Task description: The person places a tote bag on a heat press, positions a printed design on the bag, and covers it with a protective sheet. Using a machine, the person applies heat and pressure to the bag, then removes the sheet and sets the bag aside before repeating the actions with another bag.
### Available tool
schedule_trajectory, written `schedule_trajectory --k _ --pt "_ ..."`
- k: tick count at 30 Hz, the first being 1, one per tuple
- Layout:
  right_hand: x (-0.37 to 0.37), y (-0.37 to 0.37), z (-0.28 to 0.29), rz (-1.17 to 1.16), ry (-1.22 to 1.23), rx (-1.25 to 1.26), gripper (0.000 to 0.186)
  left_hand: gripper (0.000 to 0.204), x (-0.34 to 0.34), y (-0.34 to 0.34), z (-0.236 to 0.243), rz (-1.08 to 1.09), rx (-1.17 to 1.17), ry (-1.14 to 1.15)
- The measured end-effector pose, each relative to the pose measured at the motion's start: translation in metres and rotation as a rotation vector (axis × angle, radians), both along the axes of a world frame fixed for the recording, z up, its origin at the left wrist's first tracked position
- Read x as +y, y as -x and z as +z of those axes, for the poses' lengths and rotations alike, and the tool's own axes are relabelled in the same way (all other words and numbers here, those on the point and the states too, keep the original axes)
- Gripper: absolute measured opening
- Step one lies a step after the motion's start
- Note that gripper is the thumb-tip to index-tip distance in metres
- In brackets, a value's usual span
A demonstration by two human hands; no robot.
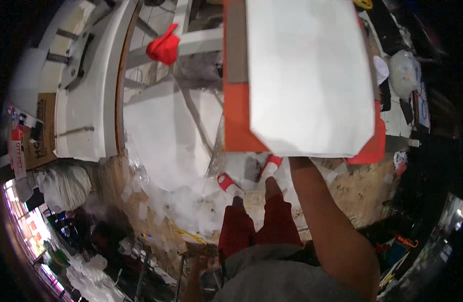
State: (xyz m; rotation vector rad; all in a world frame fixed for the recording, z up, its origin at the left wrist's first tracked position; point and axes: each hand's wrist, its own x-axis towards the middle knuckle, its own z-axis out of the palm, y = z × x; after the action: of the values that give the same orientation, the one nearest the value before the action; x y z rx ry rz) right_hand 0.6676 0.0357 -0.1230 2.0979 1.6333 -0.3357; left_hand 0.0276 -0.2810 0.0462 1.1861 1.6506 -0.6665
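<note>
A large white sheet with cut-off corners [309, 75] lies over an orange-red flat surface [237, 118] in front of me. My right forearm [322, 204] reaches forward to the sheet's near edge. My right hand is hidden under or behind that edge, so its fingers do not show. My left forearm [193, 277] hangs low at my side, near the lower edge of the view. Too little of my left hand shows to read its fingers. A red piece at the sheet's near right corner [374, 143] sticks out beside it.
A white machine table [103, 85] stands at the left, with a cardboard box [43, 128] beyond it. Red cloth [165, 45] hangs on a pale frame [201, 43]. White sheeting [166, 131] lies low between the tables. A clear plastic bag [405, 73] is at the right.
</note>
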Motion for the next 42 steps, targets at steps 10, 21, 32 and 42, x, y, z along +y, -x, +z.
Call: schedule_trajectory --k 10,21,32,42 --pt "0.015 -0.011 0.019 0.03 -0.062 -0.08 0.032 0.038 0.031 0.035 -0.001 -0.048 -0.114 -0.184" --pt "-0.061 -0.017 0.11 0.746 -0.535 -0.581 0.03 0.032 0.184 -0.122 0.056 -0.092 -0.494 -0.727" --pt "-0.051 -0.038 0.424 -0.336 -0.721 1.212 0.014 0.049 0.37 -0.371 0.218 -0.319 -0.956 -0.421" --pt "0.103 -0.145 0.385 -0.608 -1.177 1.192 0.035 0.036 0.544 -0.509 0.21 0.397 -1.008 -0.833"
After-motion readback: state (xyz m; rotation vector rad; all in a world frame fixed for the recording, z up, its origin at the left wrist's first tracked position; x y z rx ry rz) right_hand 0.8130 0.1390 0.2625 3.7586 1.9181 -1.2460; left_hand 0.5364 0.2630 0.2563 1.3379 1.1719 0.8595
